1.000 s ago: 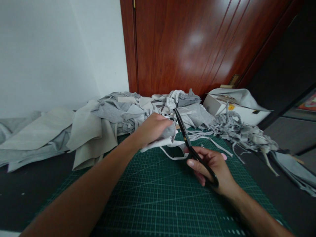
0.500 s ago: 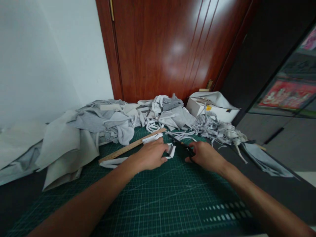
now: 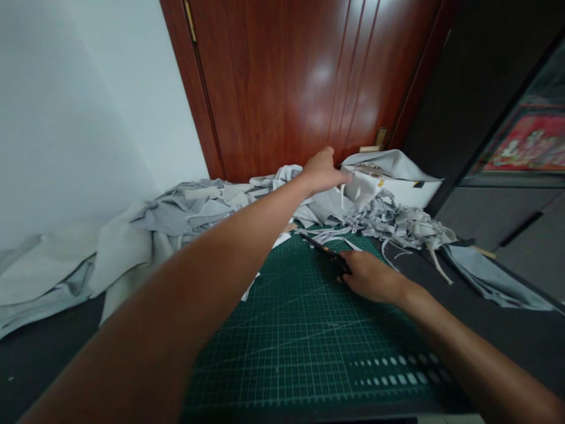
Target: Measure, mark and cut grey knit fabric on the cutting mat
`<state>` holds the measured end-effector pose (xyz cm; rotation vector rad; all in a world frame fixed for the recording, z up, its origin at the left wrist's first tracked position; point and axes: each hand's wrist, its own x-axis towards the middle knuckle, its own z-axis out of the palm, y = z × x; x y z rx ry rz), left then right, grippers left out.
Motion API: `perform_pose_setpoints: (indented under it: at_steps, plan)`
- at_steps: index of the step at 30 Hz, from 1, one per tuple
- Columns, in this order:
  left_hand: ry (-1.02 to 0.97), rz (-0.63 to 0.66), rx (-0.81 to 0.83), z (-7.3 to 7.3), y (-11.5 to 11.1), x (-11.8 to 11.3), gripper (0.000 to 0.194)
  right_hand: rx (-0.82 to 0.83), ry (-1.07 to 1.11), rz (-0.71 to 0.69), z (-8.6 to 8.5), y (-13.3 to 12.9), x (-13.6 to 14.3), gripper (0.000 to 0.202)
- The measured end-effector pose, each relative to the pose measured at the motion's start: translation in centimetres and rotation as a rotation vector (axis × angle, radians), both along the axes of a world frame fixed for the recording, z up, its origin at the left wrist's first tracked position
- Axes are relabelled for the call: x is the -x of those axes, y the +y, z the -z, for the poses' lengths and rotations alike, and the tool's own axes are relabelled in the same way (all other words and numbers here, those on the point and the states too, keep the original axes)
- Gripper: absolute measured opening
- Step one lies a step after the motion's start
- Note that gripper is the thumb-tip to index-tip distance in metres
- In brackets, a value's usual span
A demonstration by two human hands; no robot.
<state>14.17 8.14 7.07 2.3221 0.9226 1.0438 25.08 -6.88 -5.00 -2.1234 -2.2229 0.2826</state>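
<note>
My left hand [image 3: 324, 171] is stretched far forward over the heap at the back, fingers apart. Just below its fingers, blurred white scraps [image 3: 343, 197] seem to be in the air above a tangle of grey fabric strips [image 3: 391, 219]. Black scissors [image 3: 324, 249] rest in my right hand [image 3: 368, 274], low over the green cutting mat [image 3: 304, 330], with the blades pointing away to the left. My left forearm covers most of the wooden ruler [image 3: 290, 227] and part of a white cloth piece [image 3: 251, 287].
Grey and white fabric pieces [image 3: 176, 209] are heaped along the back and left. A white box [image 3: 397, 187] stands behind the strips, by the brown door [image 3: 273, 88]. Folded grey cloth [image 3: 494, 280] lies at the right, near a dark cabinet [image 3: 525, 229].
My left hand has left the white cloth on the mat and moved forward and right, opening above the strips. The right hand with the scissors has barely moved. The view has shifted slightly.
</note>
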Motion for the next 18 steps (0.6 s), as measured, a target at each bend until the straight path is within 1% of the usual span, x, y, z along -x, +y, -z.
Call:
perform_pose_setpoints:
  at_steps: [1,2,3,4,5,6,7,8,10,12,14,15,16,17,18]
  plan:
    - [0.114,-0.005,-0.093,-0.5,0.2,0.2,0.071,-0.005,-0.016,0.001,0.1,0.0,0.1,0.022]
    - [0.263,0.022,-0.166,-0.8,0.2,1.0,0.074,-0.009,-0.034,0.004,0.1,0.0,0.2,0.023]
    - [0.421,0.05,-0.214,-0.9,0.0,2.5,0.067,-0.014,-0.056,0.011,0.2,0.0,0.3,0.024]
    - [0.58,0.087,-0.232,-0.7,-0.4,4.4,0.055,-0.018,-0.08,0.02,0.2,0.1,0.4,0.026]
    - [0.718,0.114,-0.211,-0.1,-0.9,6.7,0.043,-0.021,-0.106,0.028,0.2,0.1,0.5,0.026]
    - [0.842,0.151,-0.157,0.7,-1.6,9.2,0.038,-0.02,-0.129,0.03,0.2,0.2,0.6,0.026]
    - [0.935,0.162,-0.083,1.8,-2.4,11.8,0.038,-0.016,-0.149,0.028,0.1,0.3,0.7,0.027]
    - [0.996,0.164,-0.001,3.1,-3.1,14.2,0.038,-0.008,-0.166,0.022,0.0,0.3,0.6,0.027]
    - [1.046,0.168,0.128,5.7,-4.2,18.4,0.039,0.016,-0.188,-0.004,-0.3,0.4,0.4,0.027]
    - [0.998,0.176,0.196,8.0,-4.9,21.2,0.028,0.036,-0.211,-0.036,-0.9,0.4,0.1,0.027]
    - [0.868,0.153,0.232,9.3,-5.2,22.4,0.015,-0.001,-0.226,-0.069,-1.4,0.4,0.1,0.028]
    - [0.756,0.14,0.241,9.6,-5.2,22.4,0.015,-0.058,-0.195,-0.08,-1.6,0.4,0.5,0.028]
    - [0.615,0.129,0.261,9.8,-5.3,22.1,0.017,-0.128,-0.113,-0.089,-1.7,0.5,1.1,0.032]
    - [0.448,0.116,0.286,10.0,-5.5,21.5,0.02,-0.202,0.032,-0.1,-1.7,0.6,1.9,0.04]
    - [0.258,0.103,0.327,10.1,-5.8,20.8,0.023,-0.251,0.24,-0.101,-1.4,0.9,3.1,0.051]
